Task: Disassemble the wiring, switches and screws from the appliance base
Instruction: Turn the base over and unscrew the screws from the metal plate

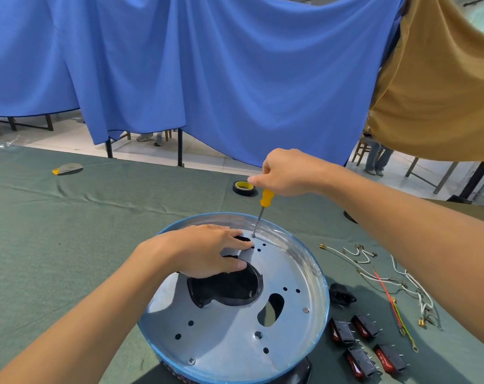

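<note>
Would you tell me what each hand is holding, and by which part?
The right hand grips the yellow-handled screwdriver by the top of its handle. The left hand holds nothing; it rests flat on the appliance base.

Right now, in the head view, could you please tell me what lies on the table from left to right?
First the grey-and-yellow scrap → appliance base → four black switches.

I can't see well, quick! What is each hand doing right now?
Left hand: open, pressing on the appliance base.
Right hand: closed, gripping the yellow screwdriver.
</note>
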